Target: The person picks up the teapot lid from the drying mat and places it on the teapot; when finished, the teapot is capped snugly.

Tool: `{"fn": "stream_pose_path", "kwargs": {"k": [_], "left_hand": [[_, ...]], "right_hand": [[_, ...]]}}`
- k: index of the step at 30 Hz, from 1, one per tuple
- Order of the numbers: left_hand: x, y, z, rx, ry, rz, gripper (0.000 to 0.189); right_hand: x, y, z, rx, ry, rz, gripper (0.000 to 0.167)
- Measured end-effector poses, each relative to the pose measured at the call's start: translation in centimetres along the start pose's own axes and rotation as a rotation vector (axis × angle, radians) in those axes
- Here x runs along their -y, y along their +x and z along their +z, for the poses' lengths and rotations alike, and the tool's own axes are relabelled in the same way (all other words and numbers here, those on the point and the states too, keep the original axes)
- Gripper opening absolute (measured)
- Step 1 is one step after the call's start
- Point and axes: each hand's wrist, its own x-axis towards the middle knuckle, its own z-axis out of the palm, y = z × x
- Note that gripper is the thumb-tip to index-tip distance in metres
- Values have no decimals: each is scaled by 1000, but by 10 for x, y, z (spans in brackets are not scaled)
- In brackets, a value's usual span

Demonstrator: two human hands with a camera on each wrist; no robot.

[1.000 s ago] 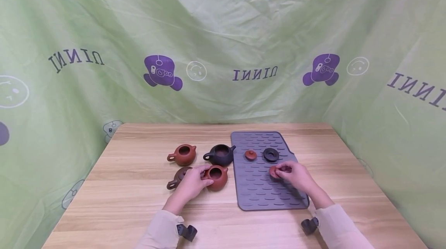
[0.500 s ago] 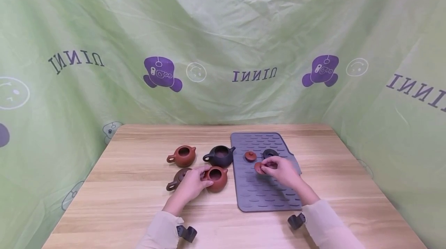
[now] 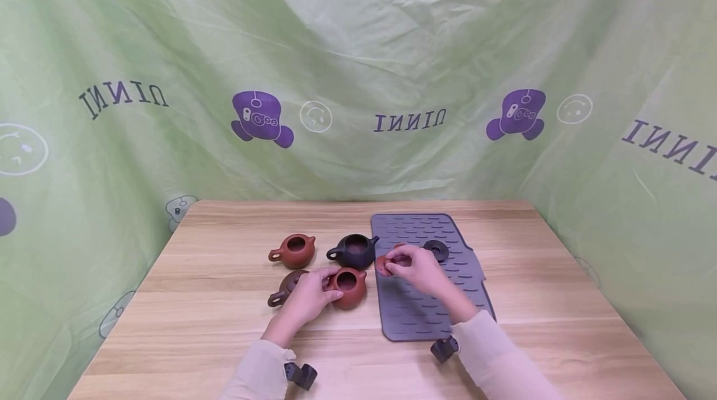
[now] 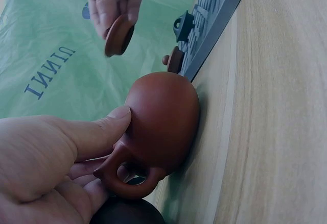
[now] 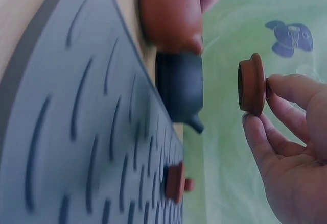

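Across green curtain: reads UINNI, mirrored, beside purple cartoon figures. Raised by left edge of grey mat: pinching red lid with thumb and fingers of right hand, partly hiding second red lid from head view. On table near black teapot: gripping open-topped red teapot beside its handle with left hand, partly blocking brown teapot

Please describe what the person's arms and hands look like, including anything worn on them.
Light beige long sleeves cover the forearms. A small, blocky black device sits by each cuff. The left hand and right hand are ungloved.
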Motion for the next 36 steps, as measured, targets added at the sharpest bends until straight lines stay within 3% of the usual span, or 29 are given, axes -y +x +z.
{"fn": "stream_pose_path", "kwargs": {"k": [23,36], "left_hand": [[1,0,0,5,-4,6,43],[1,1,1,-11,32,3,43]], "right_hand": [[16,12,51,82,26,-82,10],[16,11,69,44,-29,-136,8]]}}
